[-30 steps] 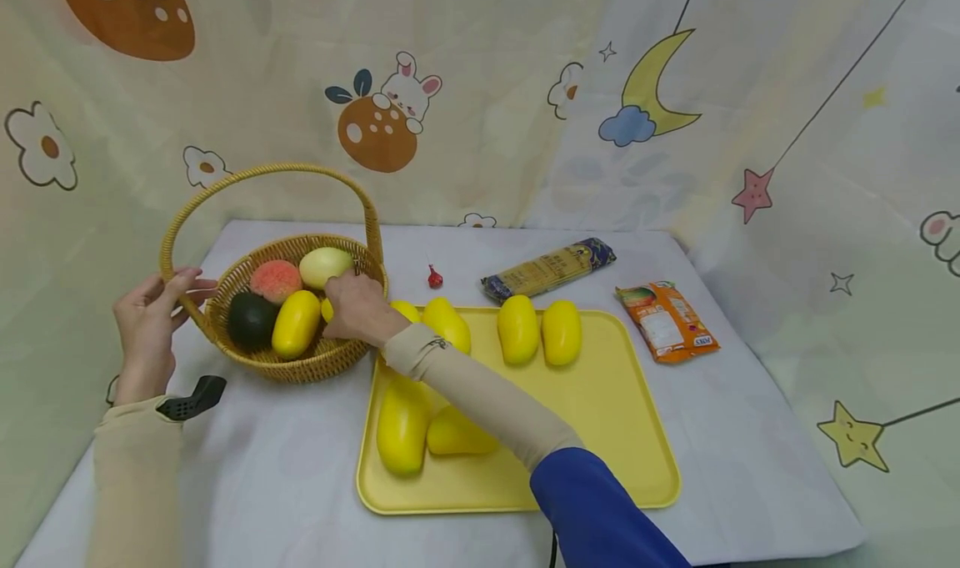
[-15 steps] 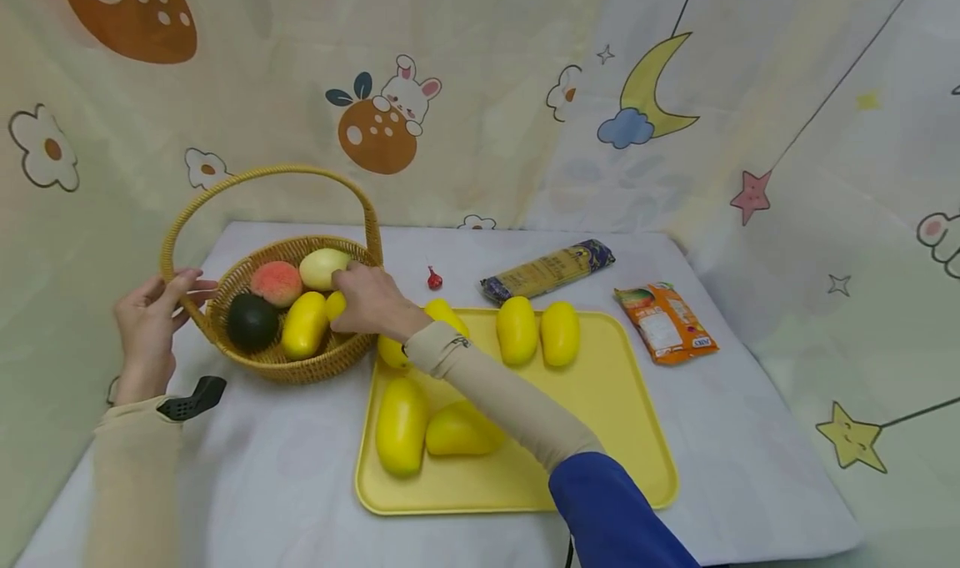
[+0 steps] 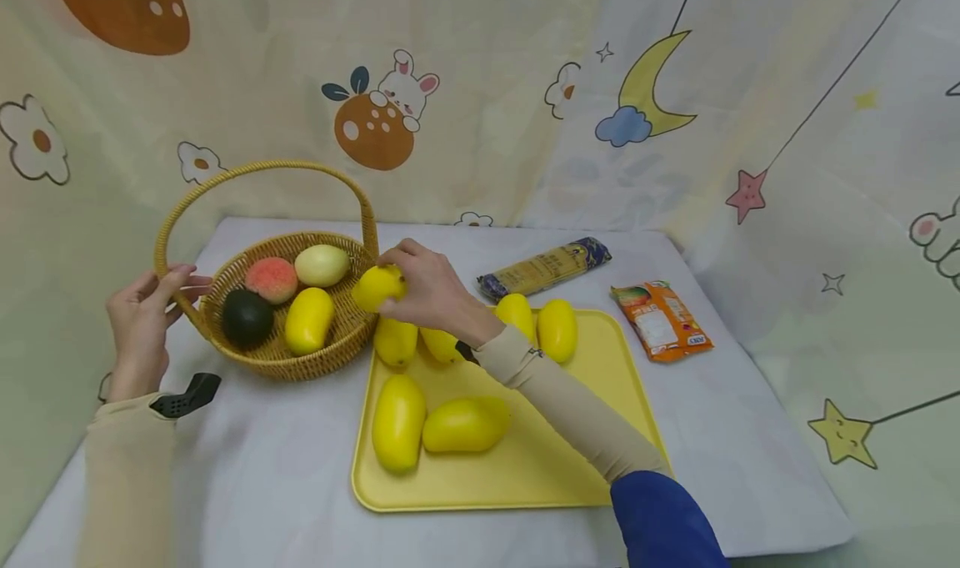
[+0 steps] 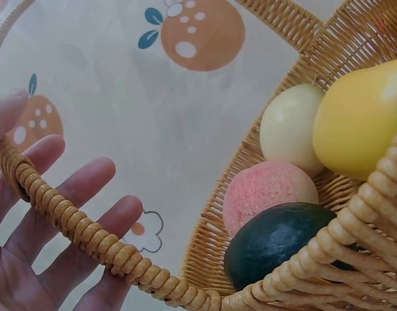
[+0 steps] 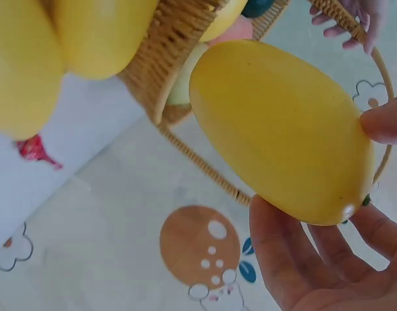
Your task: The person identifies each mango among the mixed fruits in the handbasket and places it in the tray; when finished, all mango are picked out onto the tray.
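Note:
My right hand (image 3: 435, 293) pinches a yellow mango (image 3: 372, 289) above the right rim of the wicker basket (image 3: 300, 369). In the right wrist view, the thumb and fingers hold the mango (image 5: 276, 133) at one end. My left hand (image 3: 142, 326) holds the basket's handle (image 3: 168, 259) at its left foot; the left wrist view has its fingers (image 4: 88, 178) behind the handle, fairly straight. Inside the basket lie a peach (image 3: 272, 280), a dark green avocado-like fruit (image 3: 247, 319), a pale yellow-green fruit (image 3: 322, 266) and another mango (image 3: 309, 321).
Right of the basket is a yellow tray (image 3: 525, 489) bearing several mangoes (image 3: 399, 424). Behind it lie a long noodle-like packet (image 3: 545, 268) and an orange snack bag (image 3: 662, 321). A small red object (image 5: 35, 150) shows in the right wrist view. A patterned curtain surrounds the white-covered table.
My right hand has taken the mango from inside the basket and lifted it rightward to the rim. The mango left inside has shifted slightly right. My left hand stays on the handle.

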A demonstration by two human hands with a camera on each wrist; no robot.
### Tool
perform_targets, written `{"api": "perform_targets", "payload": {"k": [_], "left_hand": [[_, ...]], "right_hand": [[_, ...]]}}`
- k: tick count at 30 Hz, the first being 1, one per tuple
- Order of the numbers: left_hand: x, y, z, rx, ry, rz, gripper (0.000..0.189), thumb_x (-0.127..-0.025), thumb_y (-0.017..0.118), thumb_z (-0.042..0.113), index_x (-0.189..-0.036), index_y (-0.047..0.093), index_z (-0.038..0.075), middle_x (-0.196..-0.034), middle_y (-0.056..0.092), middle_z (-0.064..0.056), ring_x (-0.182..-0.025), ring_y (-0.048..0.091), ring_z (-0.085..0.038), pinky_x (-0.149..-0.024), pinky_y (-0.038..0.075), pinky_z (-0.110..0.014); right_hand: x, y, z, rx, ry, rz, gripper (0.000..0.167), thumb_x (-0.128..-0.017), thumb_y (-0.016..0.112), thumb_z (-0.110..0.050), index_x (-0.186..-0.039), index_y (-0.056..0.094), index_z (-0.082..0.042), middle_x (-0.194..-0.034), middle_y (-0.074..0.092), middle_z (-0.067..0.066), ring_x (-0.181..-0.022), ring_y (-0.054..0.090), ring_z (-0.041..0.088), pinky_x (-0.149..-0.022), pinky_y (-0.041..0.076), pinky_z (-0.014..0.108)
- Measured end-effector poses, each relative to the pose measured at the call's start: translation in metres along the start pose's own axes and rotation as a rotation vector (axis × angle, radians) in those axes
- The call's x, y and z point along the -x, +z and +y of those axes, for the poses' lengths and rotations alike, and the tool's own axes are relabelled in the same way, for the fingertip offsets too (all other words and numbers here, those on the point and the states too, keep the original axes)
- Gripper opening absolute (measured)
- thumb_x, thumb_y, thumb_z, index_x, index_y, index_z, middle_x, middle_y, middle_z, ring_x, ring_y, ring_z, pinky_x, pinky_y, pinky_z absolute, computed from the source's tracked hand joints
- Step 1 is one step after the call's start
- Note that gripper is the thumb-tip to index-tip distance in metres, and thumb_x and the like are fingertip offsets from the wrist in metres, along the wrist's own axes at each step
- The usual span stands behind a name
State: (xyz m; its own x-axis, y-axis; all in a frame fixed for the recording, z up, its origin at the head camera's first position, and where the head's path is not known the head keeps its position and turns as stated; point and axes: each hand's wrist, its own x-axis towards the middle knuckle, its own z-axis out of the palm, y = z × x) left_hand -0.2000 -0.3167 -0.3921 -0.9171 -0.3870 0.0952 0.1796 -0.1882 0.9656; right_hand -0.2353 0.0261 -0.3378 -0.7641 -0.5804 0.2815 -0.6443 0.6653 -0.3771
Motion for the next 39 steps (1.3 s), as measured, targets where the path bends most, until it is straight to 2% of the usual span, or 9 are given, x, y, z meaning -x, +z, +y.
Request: {"api": "perform_targets", "payload": {"k": [9,17,24,33,39], "left_hand": [[-0.003,-0.003,0.002,-0.016,0.000,0.007,0.026,-0.087,0.071,0.026,-0.104,0.069,0.007,-0.082,0.074,0.006,-0.079,0.070,-0.006,-0.071,0.050,-0.011],[-0.003,-0.002,0.002,-0.047,-0.013,0.025,0.028,-0.086,0.072,0.030,-0.105,0.070,0.009,-0.083,0.074,0.007,-0.081,0.069,-0.005,-0.072,0.048,-0.012],[-0.003,-0.002,0.001,-0.036,-0.013,0.018,0.028,-0.086,0.072,0.029,-0.105,0.069,0.008,-0.083,0.074,0.006,-0.080,0.069,-0.005,-0.071,0.049,-0.012],[-0.005,-0.002,-0.003,-0.034,-0.009,0.019,0.032,-0.086,0.072,0.028,-0.108,0.069,0.005,-0.083,0.074,0.005,-0.080,0.069,-0.006,-0.071,0.049,-0.012],[-0.007,-0.001,-0.004,-0.042,-0.011,0.029,0.030,-0.085,0.073,0.029,-0.105,0.069,0.007,-0.083,0.074,0.006,-0.081,0.069,-0.006,-0.071,0.049,-0.012]], "right_hand": [[0.050,-0.023,0.028,-0.017,-0.021,0.094,0.037,-0.075,0.068,-0.013,-0.112,0.062,-0.008,-0.108,0.056,0.005,-0.081,0.053,0.015,-0.071,0.045,0.026],[0.089,-0.037,0.041,-0.055,-0.008,0.167,0.039,-0.073,0.068,-0.009,-0.111,0.062,-0.008,-0.109,0.057,0.004,-0.084,0.054,0.016,-0.073,0.049,0.029],[0.121,-0.036,0.052,-0.030,0.010,0.216,0.038,-0.071,0.068,-0.009,-0.109,0.063,-0.009,-0.107,0.058,0.004,-0.077,0.054,0.016,-0.066,0.049,0.029],[0.157,-0.033,0.064,-0.036,0.051,0.221,0.037,-0.071,0.071,-0.009,-0.107,0.063,-0.010,-0.108,0.059,0.005,-0.085,0.057,0.018,-0.069,0.050,0.032],[0.174,-0.027,0.073,-0.038,0.032,0.214,0.038,-0.070,0.072,-0.008,-0.107,0.063,-0.009,-0.108,0.059,0.004,-0.084,0.059,0.017,-0.069,0.052,0.032]]}}
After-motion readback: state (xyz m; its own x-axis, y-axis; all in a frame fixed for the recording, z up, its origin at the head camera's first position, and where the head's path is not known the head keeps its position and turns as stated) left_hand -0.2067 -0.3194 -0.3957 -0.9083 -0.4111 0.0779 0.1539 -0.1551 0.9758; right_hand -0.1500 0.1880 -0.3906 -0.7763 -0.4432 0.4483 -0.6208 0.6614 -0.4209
